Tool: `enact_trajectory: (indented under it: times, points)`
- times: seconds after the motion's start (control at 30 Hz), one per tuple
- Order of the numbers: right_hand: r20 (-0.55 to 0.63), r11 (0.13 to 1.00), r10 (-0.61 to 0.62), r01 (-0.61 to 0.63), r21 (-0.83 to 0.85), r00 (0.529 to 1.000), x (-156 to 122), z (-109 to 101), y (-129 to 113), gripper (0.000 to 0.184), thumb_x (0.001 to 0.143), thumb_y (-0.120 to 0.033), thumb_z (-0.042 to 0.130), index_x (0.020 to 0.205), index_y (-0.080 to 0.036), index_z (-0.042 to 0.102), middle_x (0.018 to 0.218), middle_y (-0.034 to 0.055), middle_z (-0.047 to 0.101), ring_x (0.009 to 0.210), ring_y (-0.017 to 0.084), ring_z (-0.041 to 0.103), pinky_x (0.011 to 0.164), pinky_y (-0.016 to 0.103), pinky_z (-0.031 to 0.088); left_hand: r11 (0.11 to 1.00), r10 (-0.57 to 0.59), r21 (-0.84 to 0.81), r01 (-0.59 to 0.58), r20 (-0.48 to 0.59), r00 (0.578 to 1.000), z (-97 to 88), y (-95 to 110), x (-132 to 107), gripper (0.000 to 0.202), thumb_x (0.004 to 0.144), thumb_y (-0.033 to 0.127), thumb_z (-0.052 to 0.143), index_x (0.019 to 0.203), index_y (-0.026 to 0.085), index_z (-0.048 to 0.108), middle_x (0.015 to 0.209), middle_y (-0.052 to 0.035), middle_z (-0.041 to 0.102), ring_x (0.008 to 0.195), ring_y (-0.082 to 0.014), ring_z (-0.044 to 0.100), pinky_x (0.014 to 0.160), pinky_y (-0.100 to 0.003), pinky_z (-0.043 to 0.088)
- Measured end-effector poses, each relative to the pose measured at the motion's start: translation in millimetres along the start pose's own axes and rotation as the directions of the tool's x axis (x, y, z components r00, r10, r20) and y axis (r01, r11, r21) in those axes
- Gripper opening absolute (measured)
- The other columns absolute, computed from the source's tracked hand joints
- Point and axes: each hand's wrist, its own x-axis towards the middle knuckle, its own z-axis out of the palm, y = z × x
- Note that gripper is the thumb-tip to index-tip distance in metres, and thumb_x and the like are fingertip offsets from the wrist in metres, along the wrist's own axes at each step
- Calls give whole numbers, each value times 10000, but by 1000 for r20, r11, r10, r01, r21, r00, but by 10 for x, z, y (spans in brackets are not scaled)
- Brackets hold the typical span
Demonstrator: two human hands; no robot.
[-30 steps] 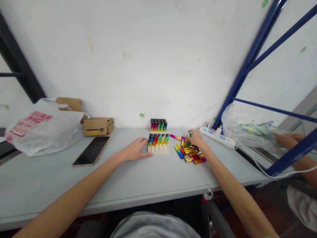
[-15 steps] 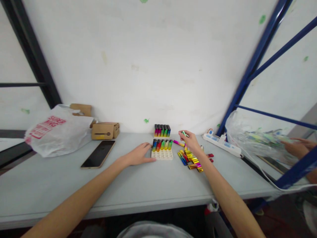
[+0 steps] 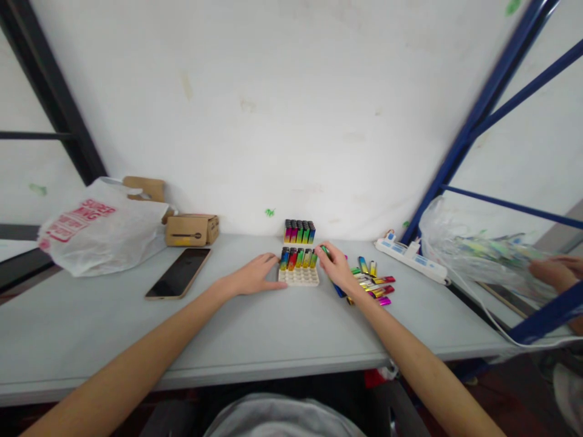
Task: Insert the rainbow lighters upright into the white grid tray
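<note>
The left hand (image 3: 255, 274) rests spread at the left edge of a white tray (image 3: 298, 278), where upright lighters (image 3: 292, 260) stand along the back; the right hand (image 3: 336, 268) pinches a green lighter (image 3: 325, 250) just beside them, near loose lighters (image 3: 383, 291), while a phone (image 3: 179, 273) lies well to the left

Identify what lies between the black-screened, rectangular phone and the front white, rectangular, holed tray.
The head view shows the left hand and some grey tabletop between the phone and the tray.
</note>
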Motion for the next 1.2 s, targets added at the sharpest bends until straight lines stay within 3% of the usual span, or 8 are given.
enact_trajectory:
  times: [0.13,0.37,0.53,0.67,0.77,0.9,1.07,1.2]
  points:
    - [-64,996,-17,12,-85,998,-27,87,-35,585,973,-723,494,629,-262,390,598,-34,386,604,146,384,583,300,288,1000,-5,-5,5,2,1000,-12,19,1,746,981,772,624,1445,189,585,1484,-177,639,1398,-370,608,1227,-454,453]
    - [-25,983,-57,52,-178,998,-25,153,-12,433,922,-572,448,628,-268,358,595,-27,398,617,152,394,604,304,268,1000,-16,0,16,10,1000,-4,27,10,757,975,785,618,1416,169,596,1461,-192,637,1385,-372,612,1227,-449,453]
    - [-8,966,-67,63,-251,998,-39,137,-54,449,1024,-608,442,745,-256,459,665,-23,521,676,180,507,681,300,352,1000,-5,8,5,0,1000,10,4,5,727,984,766,629,1428,192,590,1470,-174,640,1384,-363,615,1228,-444,449]
    - [73,937,-69,90,-338,995,-51,92,-75,382,1109,-557,426,897,-259,538,780,6,629,772,221,602,758,314,411,1000,-1,5,1,0,1000,16,-11,5,730,990,765,623,1443,193,580,1475,-178,642,1380,-366,618,1218,-450,457]
    - [195,912,-118,184,-367,974,-44,46,-91,367,1153,-485,401,899,-261,544,843,32,664,820,228,619,817,329,450,1000,-3,2,3,8,1000,23,-21,7,772,985,788,614,1458,179,572,1496,-193,628,1389,-375,613,1228,-460,450]
    - [314,874,-206,318,-368,927,-25,6,-102,424,1164,-512,435,851,-251,552,874,49,665,843,222,602,833,329,458,1000,4,8,-4,-11,1000,41,-31,5,768,986,796,611,1456,190,574,1475,-184,644,1367,-376,624,1214,-469,459]
    - [261,875,-208,299,-381,943,-1,-2,-51,481,1140,-588,496,840,-233,622,864,58,677,810,219,609,796,321,455,1000,-7,27,8,-15,1000,49,-13,6,755,985,782,624,1437,179,579,1467,-192,646,1358,-373,631,1211,-452,455]
    - [222,908,-185,252,-334,957,10,17,10,432,1133,-581,518,1043,-221,739,923,77,748,778,222,648,792,329,483,999,-8,31,8,13,1000,37,16,4,733,1000,770,613,1435,182,572,1472,-191,631,1380,-368,610,1224,-449,444]
